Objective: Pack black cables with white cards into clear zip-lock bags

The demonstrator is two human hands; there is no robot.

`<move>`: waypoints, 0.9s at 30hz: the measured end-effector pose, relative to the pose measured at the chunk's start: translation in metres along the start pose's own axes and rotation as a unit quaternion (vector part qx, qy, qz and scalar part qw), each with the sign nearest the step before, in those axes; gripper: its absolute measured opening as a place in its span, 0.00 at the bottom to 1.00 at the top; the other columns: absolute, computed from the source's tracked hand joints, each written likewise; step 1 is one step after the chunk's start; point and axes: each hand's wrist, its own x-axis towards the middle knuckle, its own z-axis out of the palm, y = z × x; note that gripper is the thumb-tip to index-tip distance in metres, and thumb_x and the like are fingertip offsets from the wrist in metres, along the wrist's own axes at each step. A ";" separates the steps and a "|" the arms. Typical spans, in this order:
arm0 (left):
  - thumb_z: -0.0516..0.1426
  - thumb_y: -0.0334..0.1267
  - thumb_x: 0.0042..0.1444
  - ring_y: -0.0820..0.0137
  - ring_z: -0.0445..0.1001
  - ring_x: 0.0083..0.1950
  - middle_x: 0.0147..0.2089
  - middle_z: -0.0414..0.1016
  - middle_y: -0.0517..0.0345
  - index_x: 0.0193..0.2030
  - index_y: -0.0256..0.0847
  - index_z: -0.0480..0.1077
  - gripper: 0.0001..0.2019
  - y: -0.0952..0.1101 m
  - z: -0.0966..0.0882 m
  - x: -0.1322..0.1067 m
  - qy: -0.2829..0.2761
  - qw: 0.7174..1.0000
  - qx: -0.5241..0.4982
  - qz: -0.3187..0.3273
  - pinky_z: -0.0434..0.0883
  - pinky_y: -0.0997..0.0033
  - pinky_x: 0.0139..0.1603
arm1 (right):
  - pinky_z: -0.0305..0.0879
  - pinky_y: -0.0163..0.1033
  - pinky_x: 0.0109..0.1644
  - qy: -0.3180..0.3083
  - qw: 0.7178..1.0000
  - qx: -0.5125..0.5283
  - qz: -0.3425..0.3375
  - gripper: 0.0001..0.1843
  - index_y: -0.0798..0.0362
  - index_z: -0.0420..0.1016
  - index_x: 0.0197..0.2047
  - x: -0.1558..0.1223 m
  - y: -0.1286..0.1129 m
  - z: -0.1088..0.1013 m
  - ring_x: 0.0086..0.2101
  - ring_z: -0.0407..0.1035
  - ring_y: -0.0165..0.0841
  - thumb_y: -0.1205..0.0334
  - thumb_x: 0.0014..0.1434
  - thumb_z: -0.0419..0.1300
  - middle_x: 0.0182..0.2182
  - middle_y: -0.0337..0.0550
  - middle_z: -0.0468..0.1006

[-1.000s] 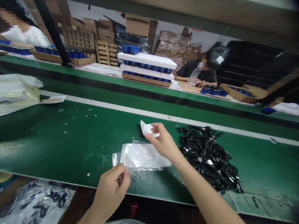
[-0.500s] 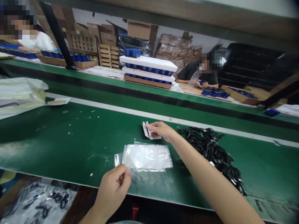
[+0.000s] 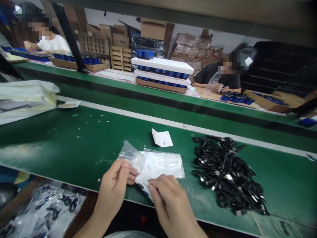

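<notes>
A white leaflet (image 3: 145, 178), pinched in the right hand (image 3: 170, 198) above the worktop's (image 3: 66, 142) near edge, is beside the clear bag (image 3: 130, 154) gripped by the left hand (image 3: 115, 178); it seems not yet inside. Apparently unused: the bag stack (image 3: 172, 163) there, a folded card (image 3: 163, 139) toward the far edge, and heaped black cables (image 3: 225, 173) rightward.

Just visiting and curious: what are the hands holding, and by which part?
Left hand: a clear bag, by its near side. Right hand: a white paper, pinched at its near side.
</notes>
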 end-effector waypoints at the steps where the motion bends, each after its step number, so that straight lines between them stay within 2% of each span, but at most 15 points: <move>1: 0.49 0.48 0.60 0.71 0.75 0.24 0.26 0.76 0.60 0.30 0.40 0.68 0.16 0.001 0.002 -0.001 0.006 1.000 0.019 0.021 0.73 0.75 0.23 | 0.60 0.37 0.35 0.009 1.000 0.012 0.000 0.10 0.53 0.72 0.38 -0.001 -0.001 0.009 0.30 0.66 0.34 0.73 0.62 0.50 0.30 0.42 0.75; 6: 0.49 0.44 0.60 0.72 0.72 0.28 0.24 0.71 0.63 0.29 0.40 0.70 0.14 0.001 0.008 -0.001 0.054 0.992 0.074 0.083 0.70 0.76 0.30 | 0.61 0.39 0.35 0.100 0.993 0.059 0.019 0.11 0.50 0.72 0.39 0.000 -0.004 0.035 0.29 0.66 0.34 0.71 0.62 0.50 0.27 0.41 0.73; 8: 0.48 0.43 0.60 0.73 0.71 0.26 0.23 0.70 0.64 0.26 0.41 0.67 0.15 0.000 0.008 0.000 0.072 0.989 0.086 0.096 0.69 0.77 0.29 | 0.62 0.40 0.37 0.133 0.988 0.067 0.032 0.12 0.48 0.71 0.44 -0.005 -0.005 0.043 0.31 0.67 0.35 0.70 0.62 0.51 0.29 0.41 0.73; 10: 0.48 0.42 0.60 0.74 0.68 0.22 0.20 0.68 0.65 0.24 0.42 0.65 0.15 -0.001 0.007 0.001 0.092 0.985 0.098 0.105 0.66 0.78 0.25 | 0.65 0.42 0.41 0.183 0.975 0.094 0.085 0.17 0.46 0.67 0.52 -0.013 -0.007 0.052 0.36 0.68 0.37 0.66 0.59 0.56 0.36 0.44 0.73; 12: 0.49 0.41 0.60 0.75 0.65 0.20 0.19 0.66 0.67 0.24 0.42 0.64 0.15 -0.002 0.007 0.001 0.110 0.982 0.108 0.111 0.64 0.79 0.22 | 0.67 0.45 0.45 0.223 0.946 0.163 0.170 0.31 0.46 0.60 0.59 -0.022 -0.007 0.063 0.41 0.69 0.40 0.61 0.53 0.63 0.44 0.48 0.72; 14: 0.48 0.41 0.60 0.75 0.63 0.20 0.19 0.64 0.68 0.25 0.42 0.63 0.14 -0.002 0.008 0.001 0.128 0.978 0.116 0.120 0.62 0.79 0.21 | 0.70 0.44 0.43 0.206 0.901 0.292 0.245 0.37 0.49 0.59 0.59 -0.029 -0.007 0.075 0.40 0.71 0.41 0.56 0.47 0.67 0.46 0.51 0.73; 17: 0.47 0.41 0.61 0.75 0.61 0.20 0.19 0.60 0.68 0.26 0.43 0.62 0.13 -0.001 0.009 0.000 0.145 0.972 0.127 0.132 0.62 0.79 0.22 | 0.71 0.39 0.32 0.111 0.825 0.460 0.308 0.24 0.53 0.72 0.43 -0.032 -0.006 0.088 0.28 0.73 0.36 0.51 0.45 0.68 0.31 0.45 0.78; 18: 0.47 0.41 0.61 0.75 0.61 0.20 0.19 0.59 0.69 0.27 0.43 0.62 0.13 -0.001 0.010 -0.001 0.147 0.971 0.132 0.136 0.61 0.79 0.22 | 0.70 0.37 0.29 0.091 0.815 0.473 0.321 0.20 0.54 0.75 0.37 -0.031 -0.006 0.089 0.25 0.72 0.34 0.50 0.45 0.68 0.27 0.43 0.77; 20: 0.47 0.41 0.61 0.75 0.61 0.20 0.18 0.59 0.69 0.28 0.42 0.63 0.12 -0.001 0.010 -0.002 0.145 0.969 0.142 0.142 0.61 0.79 0.22 | 0.69 0.36 0.26 0.079 0.831 0.440 0.332 0.15 0.55 0.76 0.30 -0.030 -0.005 0.087 0.21 0.71 0.32 0.51 0.47 0.66 0.22 0.41 0.75; 23: 0.48 0.40 0.61 0.75 0.59 0.17 0.16 0.56 0.71 0.28 0.42 0.64 0.12 -0.003 0.011 -0.004 0.134 0.967 0.158 0.150 0.59 0.79 0.19 | 0.66 0.34 0.23 0.073 0.883 0.342 0.314 0.12 0.56 0.75 0.25 -0.027 -0.004 0.076 0.19 0.70 0.32 0.56 0.52 0.61 0.18 0.39 0.72; 25: 0.48 0.40 0.61 0.76 0.58 0.16 0.15 0.55 0.71 0.28 0.42 0.64 0.12 -0.003 0.010 -0.006 0.124 0.966 0.170 0.154 0.58 0.79 0.18 | 0.64 0.34 0.23 0.071 0.925 0.261 0.268 0.14 0.54 0.72 0.20 -0.027 -0.003 0.065 0.18 0.70 0.31 0.59 0.54 0.58 0.16 0.39 0.71; 27: 0.49 0.39 0.61 0.76 0.60 0.17 0.16 0.59 0.70 0.27 0.42 0.65 0.12 -0.002 0.008 -0.005 0.113 0.964 0.182 0.158 0.60 0.79 0.20 | 0.61 0.33 0.22 0.091 0.966 0.161 0.182 0.15 0.53 0.70 0.19 -0.029 0.001 0.054 0.18 0.67 0.30 0.63 0.56 0.55 0.16 0.39 0.69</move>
